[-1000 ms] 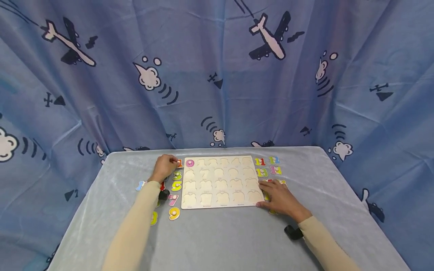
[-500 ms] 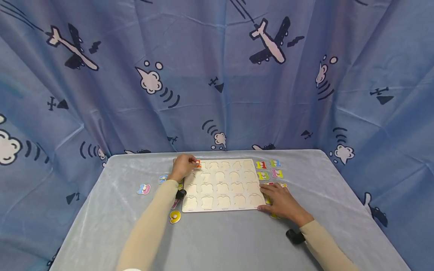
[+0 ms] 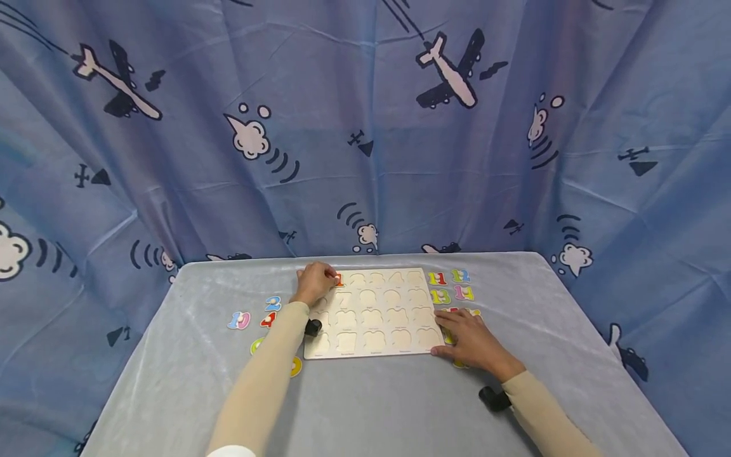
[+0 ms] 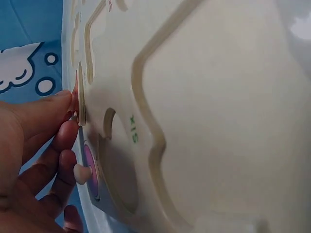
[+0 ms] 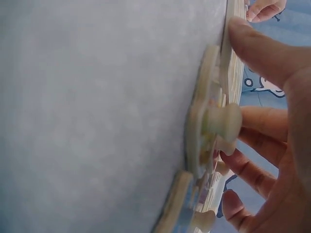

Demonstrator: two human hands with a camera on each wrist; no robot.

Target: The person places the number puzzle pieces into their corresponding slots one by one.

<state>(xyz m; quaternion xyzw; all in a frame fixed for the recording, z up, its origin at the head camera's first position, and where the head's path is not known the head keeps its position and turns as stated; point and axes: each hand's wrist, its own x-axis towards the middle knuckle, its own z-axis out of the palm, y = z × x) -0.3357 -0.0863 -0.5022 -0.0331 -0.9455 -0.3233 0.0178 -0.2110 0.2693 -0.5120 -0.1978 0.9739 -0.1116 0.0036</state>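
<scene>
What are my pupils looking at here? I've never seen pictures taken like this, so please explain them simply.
There is no machine, just one person's two bare hands. The wide picture comes from a camera worn on the head, looking forward and down. The two close-ups come from cameras on the wrists, each watching its own hand.

On the grey table lies a pale board with shallow cut-outs. Loose number pieces lie on both sides, such as the blue 2 and the red 11.

The left hand pinches a red 1 at the board's far row; whether it is fully seated is unclear. The right hand rests at the board's right edge, its thumb touching it.
</scene>
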